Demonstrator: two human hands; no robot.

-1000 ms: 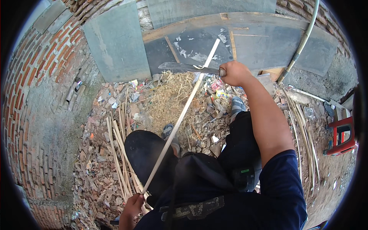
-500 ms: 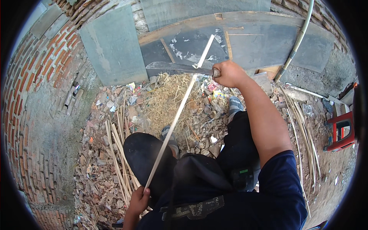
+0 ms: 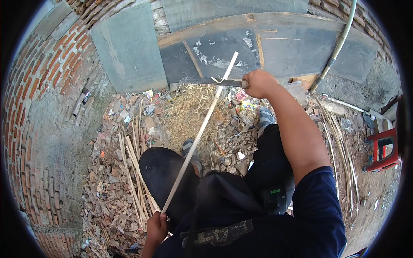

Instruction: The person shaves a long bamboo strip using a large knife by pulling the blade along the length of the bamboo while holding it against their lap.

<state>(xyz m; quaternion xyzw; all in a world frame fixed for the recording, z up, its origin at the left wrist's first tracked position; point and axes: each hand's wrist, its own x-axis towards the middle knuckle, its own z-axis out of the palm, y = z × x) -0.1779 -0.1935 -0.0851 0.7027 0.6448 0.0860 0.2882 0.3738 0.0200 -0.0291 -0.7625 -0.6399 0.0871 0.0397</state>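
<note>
My left hand (image 3: 157,227), at the bottom left, is closed around the near end of a long pale wooden strip (image 3: 197,139). The strip slants up and away to the right across my left thigh. In my right hand (image 3: 260,84) is the handle of a large knife (image 3: 202,80), its broad blade pointing left. The blade lies across the strip towards its far end, and a thin curled shaving (image 3: 218,80) stands up at the crossing. Below the blade, a heap of pale shavings (image 3: 185,114) covers the ground between my feet.
Several long strips (image 3: 135,176) lie beside my left leg, and another bundle (image 3: 340,146) lies at the right. Grey boards (image 3: 129,51) lean on the far wall near a slanting pole (image 3: 333,51). A red stool (image 3: 382,150) is at far right. Rubble covers the ground.
The strip has been drawn back towards me, its far end now lower. The knife has shifted slightly nearer that far end, and the shaving now curls to the left.
</note>
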